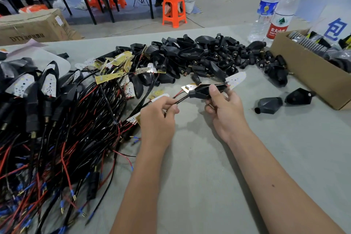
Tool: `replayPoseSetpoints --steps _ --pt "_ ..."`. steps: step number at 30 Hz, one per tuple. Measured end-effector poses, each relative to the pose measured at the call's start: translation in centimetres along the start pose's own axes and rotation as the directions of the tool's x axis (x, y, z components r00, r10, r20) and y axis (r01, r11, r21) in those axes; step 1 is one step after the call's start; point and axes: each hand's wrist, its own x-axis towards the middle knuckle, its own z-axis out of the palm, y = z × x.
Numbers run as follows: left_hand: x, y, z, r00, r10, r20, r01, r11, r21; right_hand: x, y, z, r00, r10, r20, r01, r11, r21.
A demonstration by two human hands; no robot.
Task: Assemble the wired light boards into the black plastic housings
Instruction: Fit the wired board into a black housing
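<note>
Nearest, the left hand (158,118) pinches the black sheathed wire lead (180,100) between thumb and curled fingers, while the right hand (226,109) grips a black plastic housing (204,91) held above the grey desk (199,176). A white pointed light board (236,80) sticks out past the housing's far end. To the left lies a tangle of red and black wires (66,148). Further back sit a heap of empty black housings (199,55), a cardboard box (311,81) and two clear water bottles (275,7).

right hand (226,108) grips black housing (206,91) | left hand (158,118) pinches its wire (180,99)
</note>
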Motion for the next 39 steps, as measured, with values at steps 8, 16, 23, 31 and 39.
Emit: replayPoseSetpoints --steps 8,16,23,31,39 --pt "0.6 -0.6 -1.6 0.994 -0.11 -0.006 0.11 0.994 -0.005 0.4 -0.8 -0.9 1.0 -0.003 -0.008 0.004 0.998 0.061" --pt "0.1 0.3 -1.9 0.999 -0.027 0.032 0.019 0.973 0.229 0.5 -0.8 -1.3 0.999 -0.014 0.053 0.019 0.996 -0.083" --pt "0.1 0.7 -0.3 0.973 0.187 0.133 -0.218 0.935 0.281 -0.2 -1.0 -1.0 0.98 -0.031 0.195 0.07 0.978 -0.197" --pt "-0.2 0.6 1.5 0.995 0.097 0.012 -0.096 0.994 -0.061 -0.3 -0.8 -0.7 0.975 -0.128 0.18 0.166 0.962 -0.216" --pt "0.1 0.2 1.2 0.991 0.123 0.046 -0.125 0.991 0.045 0.3 -0.8 -1.5 0.965 -0.257 0.058 0.263 0.918 -0.296"
